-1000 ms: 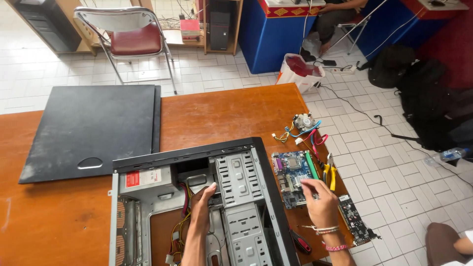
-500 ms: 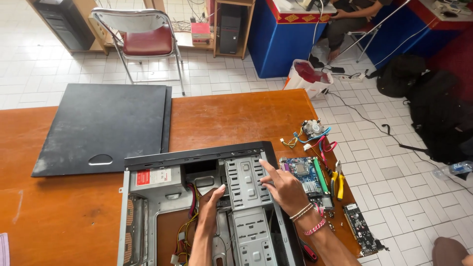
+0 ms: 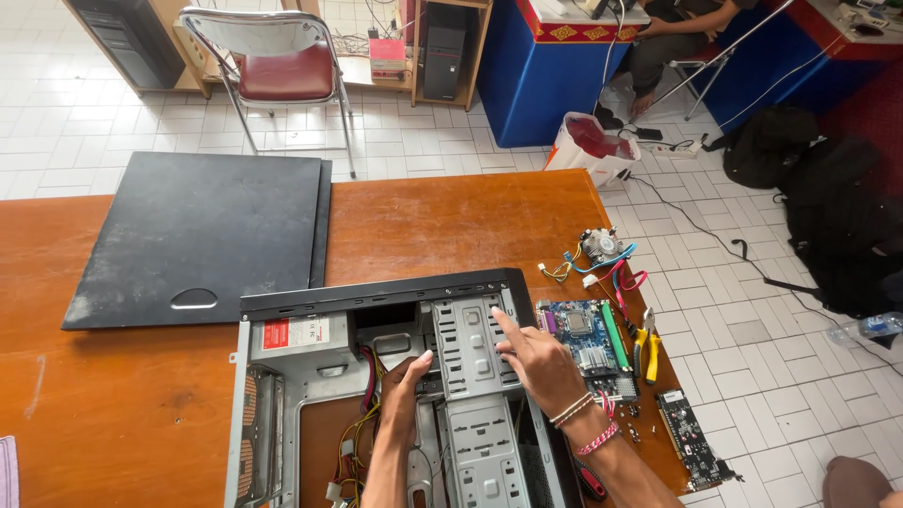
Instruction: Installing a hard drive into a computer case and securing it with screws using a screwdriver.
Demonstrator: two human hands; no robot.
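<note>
An open grey computer case (image 3: 282, 376) lies on its side on the wooden table (image 3: 442, 226). My left hand (image 3: 404, 386) reaches inside it, fingers curled around the edge of the metal drive cage (image 3: 470, 343). My right hand (image 3: 536, 362) rests on top of the same cage with fingers spread, near the case's right wall. A power supply (image 3: 301, 331) with a red and white label sits in the case's upper left corner. Coloured wires (image 3: 353, 442) run along the case floor by my left forearm.
A blue motherboard (image 3: 578, 334), a CPU cooler with cables (image 3: 602, 246), yellow-handled pliers (image 3: 649, 343) and a dark expansion card (image 3: 691, 447) lie right of the case. The black side panel (image 3: 198, 235) lies at the back left. A red-seated chair (image 3: 277, 66) stands beyond the table.
My right hand has moved left from the motherboard onto the drive cage. My left hand stays inside the case. The view has shifted slightly.
</note>
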